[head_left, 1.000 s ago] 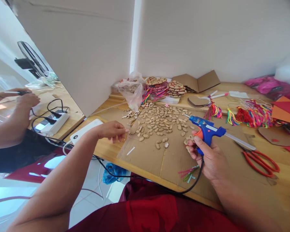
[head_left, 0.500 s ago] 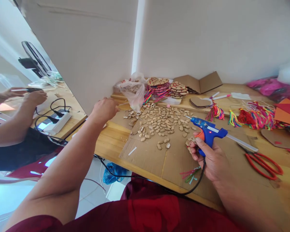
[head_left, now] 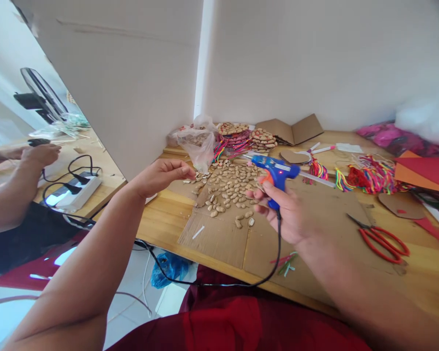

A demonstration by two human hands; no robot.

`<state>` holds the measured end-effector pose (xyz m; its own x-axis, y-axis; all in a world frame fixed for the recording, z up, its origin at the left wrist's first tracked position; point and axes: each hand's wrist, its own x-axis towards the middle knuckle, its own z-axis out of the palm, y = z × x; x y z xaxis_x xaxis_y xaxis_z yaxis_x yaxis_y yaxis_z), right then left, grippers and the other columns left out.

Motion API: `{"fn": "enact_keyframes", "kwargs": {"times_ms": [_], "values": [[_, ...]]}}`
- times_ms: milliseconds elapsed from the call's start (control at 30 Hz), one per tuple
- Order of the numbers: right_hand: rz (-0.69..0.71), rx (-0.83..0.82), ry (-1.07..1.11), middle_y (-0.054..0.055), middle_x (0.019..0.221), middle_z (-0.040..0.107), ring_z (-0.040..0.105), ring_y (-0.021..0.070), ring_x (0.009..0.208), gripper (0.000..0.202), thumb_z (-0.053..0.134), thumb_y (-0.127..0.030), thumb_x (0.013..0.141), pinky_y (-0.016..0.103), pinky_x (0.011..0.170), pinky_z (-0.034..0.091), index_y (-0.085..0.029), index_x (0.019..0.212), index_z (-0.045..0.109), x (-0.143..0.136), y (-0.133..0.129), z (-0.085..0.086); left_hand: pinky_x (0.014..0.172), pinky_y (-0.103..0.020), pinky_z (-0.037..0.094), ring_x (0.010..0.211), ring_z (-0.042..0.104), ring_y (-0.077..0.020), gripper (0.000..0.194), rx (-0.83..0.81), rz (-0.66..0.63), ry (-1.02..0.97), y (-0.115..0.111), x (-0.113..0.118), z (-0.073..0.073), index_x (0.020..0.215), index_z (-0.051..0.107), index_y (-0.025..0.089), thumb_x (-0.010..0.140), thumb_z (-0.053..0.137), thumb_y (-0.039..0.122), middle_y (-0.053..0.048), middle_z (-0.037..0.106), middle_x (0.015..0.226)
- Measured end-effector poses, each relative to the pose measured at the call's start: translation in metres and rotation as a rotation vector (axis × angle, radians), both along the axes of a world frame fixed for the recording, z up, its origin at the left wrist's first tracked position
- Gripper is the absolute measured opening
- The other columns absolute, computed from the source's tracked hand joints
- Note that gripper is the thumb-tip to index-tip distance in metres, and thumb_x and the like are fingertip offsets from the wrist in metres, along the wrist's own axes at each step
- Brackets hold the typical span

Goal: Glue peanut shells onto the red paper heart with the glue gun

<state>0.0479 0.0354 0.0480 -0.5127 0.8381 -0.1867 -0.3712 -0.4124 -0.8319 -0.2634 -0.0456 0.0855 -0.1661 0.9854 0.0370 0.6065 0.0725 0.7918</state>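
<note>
At centre-right, the right hand (head_left: 291,214) grips the hot-glue gun (head_left: 272,167), likely light, rigid, best held by its handle (head_left: 275,196). The left hand (head_left: 157,176) curls closed, seemingly empty.

I count one glue gun (head_left: 278,171), one pair of scissors (head_left: 375,230) and one blue bag (head_left: 173,265). I see dozens of peanuts (head_left: 234,183).

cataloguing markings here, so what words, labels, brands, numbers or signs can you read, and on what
No text can be read.
White label on the blue glue gun: too small and blurred to read.
Its patterned barrel: any lettering is too blurred to make out.
</note>
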Motion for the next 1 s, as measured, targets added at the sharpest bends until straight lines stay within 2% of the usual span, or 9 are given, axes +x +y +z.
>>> {"fn": "enact_keyframes", "kwargs": {"times_ms": [100,300,467,633,767,833,867,900,1000], "values": [[0.084,-0.004,0.076,-0.002,0.072,0.068,0.074,0.0197,0.094,0.031,0.091,-0.035,0.071,0.023,0.066,0.063,-0.023,0.09,0.07,-0.036,0.001,0.013,0.104,-0.04,0.055,0.107,0.073,-0.0237,0.048,-0.035,-0.1,-0.15,-0.007,0.007,-0.001,0.108,0.077,0.021,0.092,0.062,0.064,-0.009,0.079,0.109],[0.171,-0.068,0.153,-0.002,0.072,0.07,0.07,0.0125,0.071,0.014,0.081,-0.024,0.084,0.024,0.066,0.065,-0.019,0.085,0.068,-0.089,0.002,0.022,0.105,-0.045,0.055,0.11,0.073,-0.0267,0.058,-0.073,-0.217,-0.331,-0.02,0.021,0.0,0.134,0.066,0.019,0.095,0.06,0.063,-0.015,0.077,0.117],[0.244,-0.072,0.166,-0.002,0.073,0.071,0.07,0.0112,0.068,0.016,0.083,-0.025,0.083,0.024,0.071,0.065,-0.019,0.088,0.07,-0.109,-0.006,0.016,0.107,-0.047,0.053,0.115,0.072,-0.029,0.06,-0.085,-0.282,-0.453,-0.025,0.031,-0.003,0.133,0.064,0.018,0.093,0.064,0.063,-0.017,0.074,0.126],[0.192,-0.021,0.142,-0.003,0.07,0.071,0.07,0.0097,0.063,0.019,0.086,-0.021,0.079,0.02,0.071,0.064,-0.02,0.085,0.068,-0.117,-0.005,0.003,0.097,-0.044,0.059,0.112,0.073,-0.0298,0.072,-0.136,-0.227,-0.464,-0.034,0.028,-0.003,0.14,0.059,0.021,0.088,0.064,0.07,-0.016,0.075,0.123],[0.069,-0.002,0.072,-0.001,0.062,0.069,0.076,0.0147,0.072,0.019,0.083,-0.019,0.083,0.019,0.07,0.063,-0.018,0.079,0.064,-0.11,0.011,-0.002,0.066,-0.034,0.058,0.094,0.075,-0.0289,0.078,-0.125,-0.064,-0.373,-0.065,-0.004,0.007,0.14,0.063,0.026,0.078,0.071,0.073,-0.013,0.079,0.112],[0.009,0.012,0.058,-0.002,0.061,0.068,0.076,0.014,0.072,0.019,0.081,-0.017,0.084,0.019,0.071,0.063,-0.018,0.079,0.063,-0.105,0.021,-0.003,0.045,-0.028,0.042,0.069,0.069,-0.021,0.072,0.013,0.112,-0.404,-0.085,-0.026,0.011,0.125,0.073,0.032,0.07,0.073,0.078,-0.005,0.08,0.086],[-0.013,0.02,0.056,-0.002,0.061,0.067,0.076,0.0136,0.072,0.02,0.082,-0.017,0.084,0.019,0.072,0.064,-0.018,0.079,0.063,-0.102,0.025,-0.003,0.04,-0.026,0.027,0.054,0.057,-0.0144,0.066,0.137,0.241,-0.437,-0.094,-0.037,0.012,0.119,0.075,0.039,0.071,0.067,0.083,0.0,0.075,0.071],[-0.032,0.028,0.058,-0.003,0.061,0.067,0.076,0.0134,0.072,0.021,0.083,-0.017,0.083,0.02,0.074,0.064,-0.019,0.079,0.063,-0.099,0.028,-0.003,0.04,-0.026,0.017,0.046,0.042,-0.0108,0.058,0.264,0.378,-0.451,-0.103,-0.046,0.013,0.118,0.074,0.049,0.078,0.054,0.086,0.004,0.07,0.06],[-0.094,0.035,0.051,-0.003,0.061,0.066,0.075,0.0139,0.072,0.022,0.084,-0.016,0.081,0.024,0.078,0.066,-0.019,0.078,0.062,-0.093,0.037,-0.004,0.045,-0.028,0.013,0.049,0.025,-0.0138,0.04,0.514,0.608,-0.485,-0.12,-0.067,0.012,0.117,0.065,0.068,0.097,0.031,0.072,0.009,0.06,0.049]]}}
